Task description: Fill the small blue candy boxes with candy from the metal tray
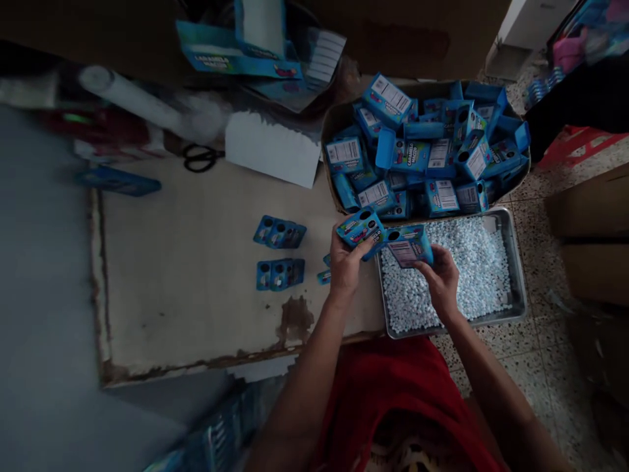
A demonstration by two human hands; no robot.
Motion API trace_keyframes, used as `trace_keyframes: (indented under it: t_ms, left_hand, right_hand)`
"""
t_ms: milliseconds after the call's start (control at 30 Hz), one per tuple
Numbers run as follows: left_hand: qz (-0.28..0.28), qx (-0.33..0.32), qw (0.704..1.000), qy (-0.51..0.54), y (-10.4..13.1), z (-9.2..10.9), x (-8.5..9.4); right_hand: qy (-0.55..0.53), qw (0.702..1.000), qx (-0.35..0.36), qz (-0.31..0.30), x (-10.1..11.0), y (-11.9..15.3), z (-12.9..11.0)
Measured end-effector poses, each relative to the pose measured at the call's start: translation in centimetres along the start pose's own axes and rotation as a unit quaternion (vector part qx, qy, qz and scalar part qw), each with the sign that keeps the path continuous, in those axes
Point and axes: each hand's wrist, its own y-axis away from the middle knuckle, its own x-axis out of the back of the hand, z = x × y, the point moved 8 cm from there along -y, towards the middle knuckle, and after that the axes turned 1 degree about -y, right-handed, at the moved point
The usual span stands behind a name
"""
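Two blue candy boxes are held up at the near left corner of a metal tray (517,288) full of small pale candies (442,295). My left hand (345,265) grips one candy box (361,226), its printed side facing up. Around the other candy box (407,248), with its label panel showing, my right hand (441,278) is closed. The two boxes nearly meet; I cannot tell whether they touch. Left of my hands, several blue boxes (280,275) stand in two short rows on the table, and a few more are partly hidden by my left hand.
Behind the tray, a carton (328,174) is heaped with blue candy boxes. Scissors (200,157) and a white sheet (272,149) lie at the table's back. Another blue box (120,181) is at the far left. Brown cardboard boxes (590,242) stand at right.
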Motion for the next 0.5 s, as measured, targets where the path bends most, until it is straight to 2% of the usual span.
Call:
trace_keyframes:
  t_ms: [67, 133, 233, 300, 367, 433, 500]
  left_hand:
    - [-0.007, 0.022, 0.999, 0.024, 0.5, -1.3, 0.0]
    - [-0.009, 0.034, 0.999, 0.032, 0.9, -2.1, 0.0]
    - [-0.009, 0.04, 0.999, 0.019, 1.4, -2.6, -0.6]
    - [-0.005, 0.046, 0.999, 0.011, 1.8, -2.7, -1.4]
    - [0.0, 0.064, 0.998, 0.024, 2.4, -3.1, -2.4]
    - [0.0, 0.097, 0.994, 0.046, 3.4, -3.7, -3.8]
    - [0.006, 0.146, 0.987, 0.071, 4.6, -4.5, -5.2]
  right_hand:
    - [-0.078, 0.992, -0.094, 0.002, 0.1, 0.5, 2.3]
    - [-0.111, 0.984, -0.142, 0.0, 0.5, 1.1, 3.7]
    - [-0.097, 0.987, -0.128, 0.008, 1.4, 1.4, 4.1]
    - [-0.035, 0.997, -0.048, 0.047, 2.4, 1.3, 2.7]
    - [0.06, 0.99, 0.077, 0.102, 3.3, 1.3, 0.2]
    - [0.166, 0.956, 0.207, 0.127, 3.1, 1.5, -2.3]
    - [0.256, 0.912, 0.304, 0.107, 2.1, 1.8, -3.4]
